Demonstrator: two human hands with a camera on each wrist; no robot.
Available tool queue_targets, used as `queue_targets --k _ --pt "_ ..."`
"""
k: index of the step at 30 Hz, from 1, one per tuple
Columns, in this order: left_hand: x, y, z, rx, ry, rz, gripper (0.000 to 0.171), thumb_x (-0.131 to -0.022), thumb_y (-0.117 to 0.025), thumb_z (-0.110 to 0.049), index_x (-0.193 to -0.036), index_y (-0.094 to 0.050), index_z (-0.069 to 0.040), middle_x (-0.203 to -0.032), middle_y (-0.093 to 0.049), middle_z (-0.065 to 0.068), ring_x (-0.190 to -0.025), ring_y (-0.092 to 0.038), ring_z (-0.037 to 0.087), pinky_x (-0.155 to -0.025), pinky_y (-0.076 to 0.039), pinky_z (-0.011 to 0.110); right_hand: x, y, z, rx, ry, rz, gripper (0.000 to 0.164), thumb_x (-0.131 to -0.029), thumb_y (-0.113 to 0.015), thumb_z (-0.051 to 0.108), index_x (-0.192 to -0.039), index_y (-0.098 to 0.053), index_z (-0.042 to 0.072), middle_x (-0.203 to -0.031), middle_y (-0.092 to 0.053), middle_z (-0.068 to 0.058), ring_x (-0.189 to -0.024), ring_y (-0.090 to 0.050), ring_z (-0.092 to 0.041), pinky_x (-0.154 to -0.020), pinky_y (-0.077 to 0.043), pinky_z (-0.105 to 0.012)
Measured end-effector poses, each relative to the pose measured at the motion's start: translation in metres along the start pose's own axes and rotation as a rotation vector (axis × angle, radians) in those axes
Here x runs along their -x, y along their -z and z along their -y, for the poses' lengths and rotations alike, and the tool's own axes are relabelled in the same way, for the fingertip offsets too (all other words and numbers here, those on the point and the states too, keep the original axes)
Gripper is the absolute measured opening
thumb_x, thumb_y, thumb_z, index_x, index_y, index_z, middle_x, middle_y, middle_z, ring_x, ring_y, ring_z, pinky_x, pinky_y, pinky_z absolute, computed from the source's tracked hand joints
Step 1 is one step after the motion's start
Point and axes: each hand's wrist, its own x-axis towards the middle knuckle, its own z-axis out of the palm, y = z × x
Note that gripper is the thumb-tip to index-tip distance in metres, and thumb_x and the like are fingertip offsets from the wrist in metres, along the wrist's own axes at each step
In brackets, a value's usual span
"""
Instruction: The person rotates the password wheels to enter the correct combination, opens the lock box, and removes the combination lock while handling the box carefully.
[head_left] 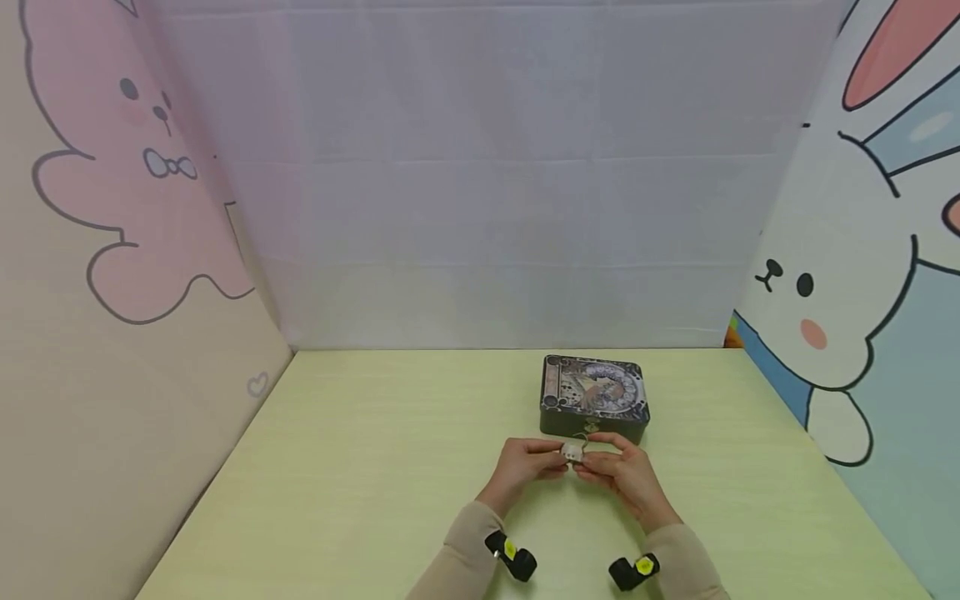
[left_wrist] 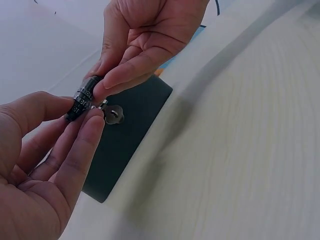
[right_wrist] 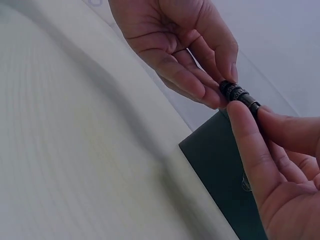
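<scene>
Between my two hands is a small combination padlock with lettered dials and a thin curved shackle on its right side. My left hand pinches one end of it between thumb and fingers. The other end is pinched by my right hand, its index finger near the shackle. In the left wrist view the padlock's dial barrel looks dark with pale letters. Just beyond the hands sits a dark tin box with a decorated lid, closed, its metal hasp facing me.
The pale yellow table extends on both sides of the hands. A white curtain hangs behind it, and panels with cartoon animals stand at left and right.
</scene>
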Motion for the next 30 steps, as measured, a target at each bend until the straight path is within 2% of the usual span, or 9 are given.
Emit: queue_targets --k 6,13,25,30 --pt "0.006 0.005 -0.002 0.005 0.006 0.007 0.022 -0.088 -0.068 0.009 -0.109 -0.069 0.016 -0.095 -0.072 0.025 -0.077 -0.073 0.025 -0.074 -0.063 0.036 0.002 -0.005 -0.002 -0.006 0.008 0.013 0.031 -0.094 -0.053 -0.017 -0.125 -0.050 -0.012 -0.087 -0.073 -0.008 -0.079 -0.073 -0.019 -0.078 -0.063 -0.031" --pt "0.013 0.011 -0.001 -0.014 0.029 -0.004 0.021 -0.086 -0.070 0.009 -0.106 -0.071 0.014 -0.094 -0.072 0.023 -0.075 -0.073 0.022 -0.072 -0.064 0.034 0.007 -0.013 -0.004 0.001 -0.021 0.002 0.034 -0.093 -0.054 -0.016 -0.127 -0.048 -0.015 -0.088 -0.073 -0.009 -0.079 -0.073 -0.019 -0.078 -0.063 -0.032" --pt "0.030 0.018 -0.002 -0.033 0.046 0.010 0.026 -0.083 -0.071 0.010 -0.109 -0.070 0.013 -0.091 -0.072 0.024 -0.073 -0.073 0.023 -0.071 -0.064 0.035 0.017 -0.017 -0.010 0.024 -0.035 0.100 0.027 -0.091 -0.057 -0.014 -0.117 -0.057 -0.005 -0.088 -0.074 -0.008 -0.080 -0.073 -0.019 -0.077 -0.063 -0.032" --pt "0.037 0.020 0.000 -0.054 0.060 0.025 0.026 -0.084 -0.071 0.011 -0.110 -0.071 0.011 -0.088 -0.072 0.024 -0.073 -0.073 0.022 -0.069 -0.064 0.035 0.021 -0.017 -0.012 0.041 -0.050 0.126 0.028 -0.091 -0.058 -0.014 -0.119 -0.055 -0.010 -0.089 -0.074 -0.009 -0.080 -0.073 -0.020 -0.077 -0.063 -0.033"
